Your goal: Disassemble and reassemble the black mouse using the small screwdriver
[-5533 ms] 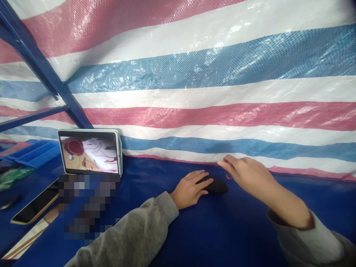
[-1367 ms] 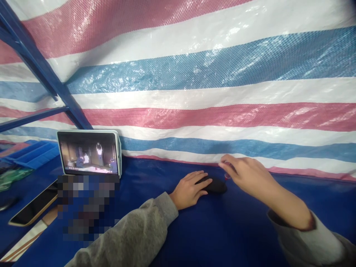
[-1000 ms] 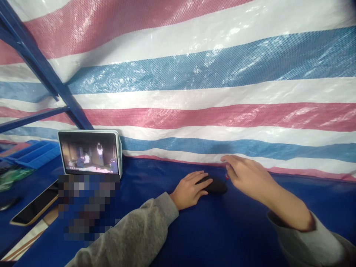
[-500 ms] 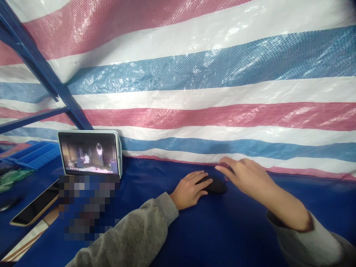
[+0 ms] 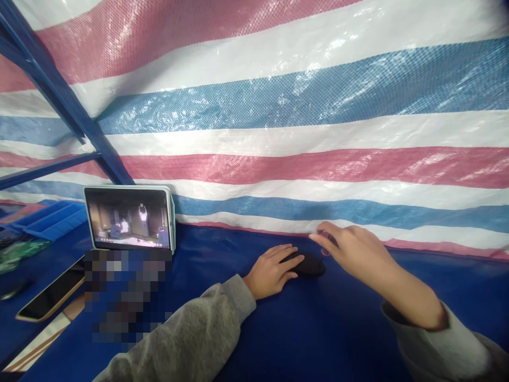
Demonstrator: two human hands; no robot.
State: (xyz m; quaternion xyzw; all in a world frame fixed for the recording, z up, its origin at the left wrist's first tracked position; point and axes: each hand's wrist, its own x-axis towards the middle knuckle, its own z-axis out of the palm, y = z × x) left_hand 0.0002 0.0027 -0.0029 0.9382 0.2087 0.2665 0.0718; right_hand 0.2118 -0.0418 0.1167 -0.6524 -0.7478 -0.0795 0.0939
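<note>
A flat black oval object (image 5: pixel 312 265) lies on the blue tabletop in front of me. My left hand (image 5: pixel 274 269) is on its left end, index finger stretched across the top and thumb at the near side, holding it down. Above the right end, my right hand (image 5: pixel 338 246) is closed in a pinch on a small thin tool (image 5: pixel 325 252). A purplish, see-through part of that tool shows below my fingers, and a thin dark tip points down at the black object. My fingers hide most of the tool, so its kind is unclear.
A tablet (image 5: pixel 129 217) stands at the left, playing a video. Beside it lie a phone (image 5: pixel 51 289), a blurred-out patch, a blue tray (image 5: pixel 59 220) and green plastic material (image 5: pixel 19 254). A striped sheet (image 5: pixel 278 170) hangs behind the table, with a blue metal frame (image 5: pixel 95 138) at left.
My right hand has shifted very slightly, and a bit more of the purplish part shows below its fingers. The left hand and the black object stay in place.
</note>
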